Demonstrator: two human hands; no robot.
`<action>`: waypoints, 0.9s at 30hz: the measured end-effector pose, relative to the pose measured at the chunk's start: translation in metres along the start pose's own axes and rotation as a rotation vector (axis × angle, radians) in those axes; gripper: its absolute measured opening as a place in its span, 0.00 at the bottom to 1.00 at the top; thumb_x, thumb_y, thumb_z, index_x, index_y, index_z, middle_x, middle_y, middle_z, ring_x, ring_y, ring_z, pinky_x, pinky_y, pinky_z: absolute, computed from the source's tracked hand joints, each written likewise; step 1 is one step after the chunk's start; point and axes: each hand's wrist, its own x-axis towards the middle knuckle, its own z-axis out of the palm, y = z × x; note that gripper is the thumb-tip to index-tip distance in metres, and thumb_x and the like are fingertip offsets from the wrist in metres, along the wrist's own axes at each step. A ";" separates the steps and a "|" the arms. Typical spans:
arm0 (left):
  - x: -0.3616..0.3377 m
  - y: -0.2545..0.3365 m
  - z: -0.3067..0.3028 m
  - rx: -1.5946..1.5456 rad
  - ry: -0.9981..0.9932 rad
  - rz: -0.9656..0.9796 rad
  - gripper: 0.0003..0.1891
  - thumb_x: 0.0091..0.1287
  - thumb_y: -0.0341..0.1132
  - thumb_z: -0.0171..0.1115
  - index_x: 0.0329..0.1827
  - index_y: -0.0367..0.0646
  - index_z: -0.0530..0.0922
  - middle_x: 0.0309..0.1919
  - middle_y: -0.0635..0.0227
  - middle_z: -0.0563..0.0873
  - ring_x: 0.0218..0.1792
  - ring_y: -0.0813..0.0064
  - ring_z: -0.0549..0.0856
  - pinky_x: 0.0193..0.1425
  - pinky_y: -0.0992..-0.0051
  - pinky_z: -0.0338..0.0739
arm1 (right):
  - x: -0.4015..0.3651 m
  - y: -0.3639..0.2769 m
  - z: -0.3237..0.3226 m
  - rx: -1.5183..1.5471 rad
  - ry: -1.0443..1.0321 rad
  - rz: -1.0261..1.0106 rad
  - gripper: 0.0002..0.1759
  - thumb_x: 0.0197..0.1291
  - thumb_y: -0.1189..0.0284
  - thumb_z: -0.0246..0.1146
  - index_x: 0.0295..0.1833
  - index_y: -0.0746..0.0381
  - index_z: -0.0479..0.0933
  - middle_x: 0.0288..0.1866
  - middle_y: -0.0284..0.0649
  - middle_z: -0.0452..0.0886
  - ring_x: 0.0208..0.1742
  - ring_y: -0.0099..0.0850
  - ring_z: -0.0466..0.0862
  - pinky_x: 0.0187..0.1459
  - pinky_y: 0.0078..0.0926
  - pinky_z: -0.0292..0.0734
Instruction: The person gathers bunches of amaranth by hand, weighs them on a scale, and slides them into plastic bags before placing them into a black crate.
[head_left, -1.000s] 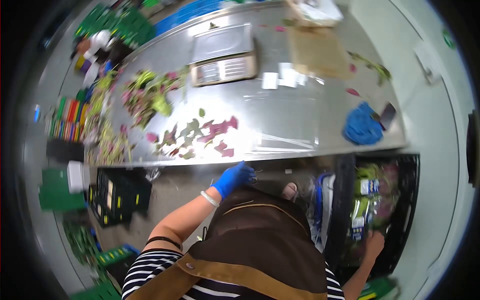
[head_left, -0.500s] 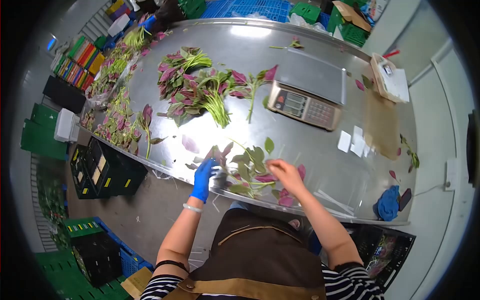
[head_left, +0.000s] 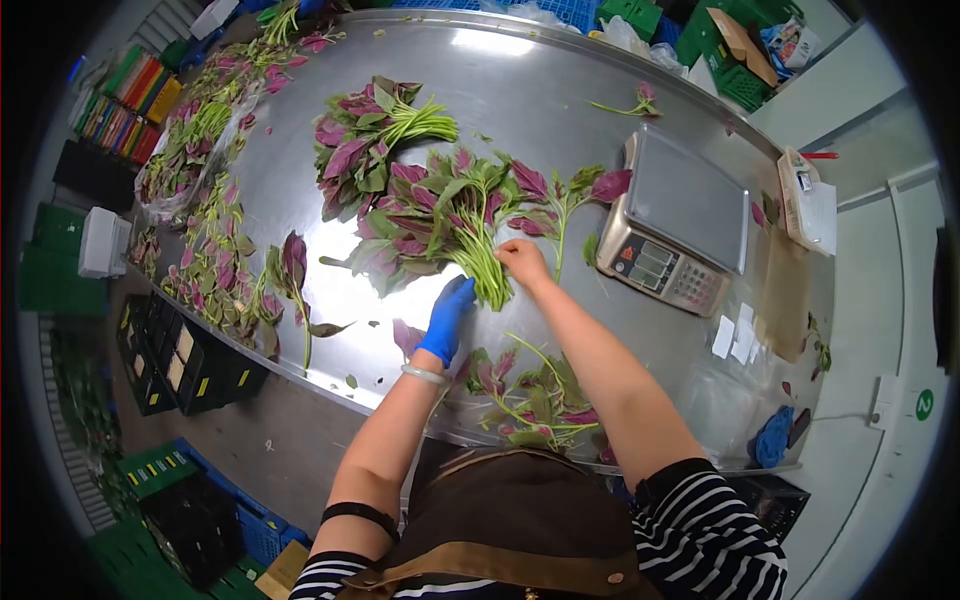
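Observation:
A bunch of amaranth with purple and green leaves lies on the metal table, its pale green stems pointing toward me. My left hand, in a blue glove, is at the lower left of those stems with its fingers stretched out and touching them. On their right side my bare right hand has its fingers curled in at the stems. Just behind lies a second amaranth bunch. To the right is a loose amaranth sprig. Nearer me, loose stalks and leaves are scattered by the table edge.
A weighing scale stands on the right, with white paper slips before it and a tray beyond. A long heap of amaranth lines the left edge. A blue cloth-like bundle lies at the right corner.
Both hands have moved forward from the loose stalks near the table edge to the stems of the nearer bunch. The camera view has shifted too.

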 end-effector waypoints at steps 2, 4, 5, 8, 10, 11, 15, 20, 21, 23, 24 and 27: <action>0.014 0.004 0.004 -0.080 -0.091 -0.025 0.21 0.69 0.39 0.59 0.62 0.42 0.71 0.52 0.69 0.81 0.49 0.77 0.80 0.57 0.75 0.71 | 0.002 0.003 0.008 0.141 0.065 0.034 0.12 0.55 0.70 0.68 0.42 0.66 0.80 0.30 0.37 0.83 0.30 0.25 0.80 0.35 0.24 0.74; 0.024 0.003 0.008 -0.121 -0.107 -0.067 0.20 0.68 0.39 0.59 0.61 0.42 0.72 0.52 0.69 0.81 0.51 0.76 0.79 0.58 0.75 0.70 | -0.009 -0.006 0.010 0.324 0.109 0.078 0.10 0.56 0.70 0.67 0.39 0.66 0.80 0.27 0.37 0.82 0.27 0.25 0.79 0.31 0.25 0.74; 0.024 0.005 0.014 -0.185 -0.121 -0.094 0.20 0.68 0.39 0.59 0.61 0.42 0.72 0.52 0.69 0.81 0.51 0.76 0.79 0.58 0.75 0.70 | -0.020 -0.020 0.005 0.457 0.069 0.129 0.07 0.58 0.73 0.65 0.38 0.66 0.79 0.28 0.34 0.80 0.26 0.20 0.76 0.28 0.19 0.71; 0.033 0.007 0.024 -0.342 -0.146 -0.174 0.18 0.66 0.38 0.62 0.57 0.41 0.75 0.49 0.70 0.81 0.50 0.78 0.79 0.55 0.77 0.71 | -0.034 -0.024 0.010 0.630 0.149 0.137 0.07 0.60 0.74 0.64 0.39 0.67 0.78 0.29 0.35 0.80 0.25 0.20 0.76 0.28 0.19 0.71; 0.039 0.010 0.022 -0.386 -0.188 -0.272 0.15 0.66 0.37 0.61 0.54 0.42 0.76 0.47 0.70 0.82 0.49 0.79 0.80 0.53 0.78 0.72 | -0.039 -0.026 0.011 0.713 0.136 0.126 0.05 0.61 0.76 0.63 0.39 0.67 0.78 0.31 0.36 0.80 0.28 0.20 0.77 0.31 0.18 0.72; 0.040 0.009 0.024 -0.380 -0.175 -0.274 0.14 0.67 0.36 0.61 0.52 0.42 0.77 0.45 0.69 0.83 0.47 0.80 0.81 0.51 0.79 0.74 | -0.042 -0.027 0.010 0.739 0.131 0.112 0.05 0.61 0.75 0.63 0.39 0.67 0.78 0.32 0.36 0.80 0.29 0.20 0.77 0.33 0.18 0.72; 0.052 -0.001 0.022 -0.429 -0.161 -0.250 0.14 0.66 0.35 0.61 0.53 0.40 0.77 0.44 0.67 0.83 0.43 0.76 0.83 0.49 0.77 0.76 | -0.052 -0.040 -0.004 1.136 0.047 0.079 0.05 0.61 0.75 0.63 0.38 0.66 0.77 0.33 0.37 0.81 0.33 0.21 0.77 0.39 0.20 0.72; 0.038 0.014 0.024 -0.360 -0.092 -0.287 0.18 0.66 0.28 0.58 0.59 0.38 0.73 0.46 0.63 0.83 0.44 0.71 0.84 0.53 0.74 0.77 | -0.084 -0.037 -0.079 0.384 -1.027 -0.067 0.10 0.59 0.73 0.63 0.44 0.66 0.79 0.34 0.37 0.82 0.36 0.27 0.80 0.44 0.26 0.74; 0.034 0.022 0.028 -0.322 -0.080 -0.302 0.19 0.66 0.25 0.57 0.61 0.37 0.71 0.48 0.63 0.82 0.46 0.70 0.83 0.55 0.74 0.77 | -0.087 -0.040 -0.090 0.104 -1.259 -0.074 0.11 0.59 0.71 0.64 0.46 0.65 0.80 0.34 0.37 0.83 0.36 0.28 0.80 0.45 0.27 0.74; 0.043 -0.009 0.007 -0.210 -0.180 -0.107 0.22 0.65 0.21 0.55 0.64 0.36 0.68 0.53 0.60 0.80 0.51 0.70 0.81 0.59 0.73 0.75 | -0.090 -0.033 -0.098 -0.225 -1.017 -0.086 0.15 0.59 0.67 0.64 0.48 0.64 0.80 0.35 0.39 0.83 0.37 0.30 0.81 0.45 0.27 0.74; 0.041 -0.015 -0.003 0.028 -0.238 0.046 0.26 0.65 0.17 0.52 0.67 0.36 0.65 0.57 0.59 0.77 0.55 0.71 0.79 0.62 0.74 0.73 | -0.090 -0.030 -0.099 -0.384 -0.887 -0.094 0.16 0.58 0.65 0.65 0.49 0.63 0.80 0.35 0.40 0.84 0.38 0.31 0.81 0.45 0.28 0.74; 0.046 -0.032 -0.018 0.323 -0.207 0.284 0.26 0.67 0.19 0.51 0.70 0.36 0.62 0.61 0.59 0.75 0.59 0.73 0.76 0.64 0.75 0.70 | -0.061 -0.034 -0.071 -0.127 -0.141 -0.274 0.21 0.56 0.59 0.67 0.46 0.66 0.80 0.35 0.44 0.83 0.37 0.33 0.82 0.44 0.30 0.75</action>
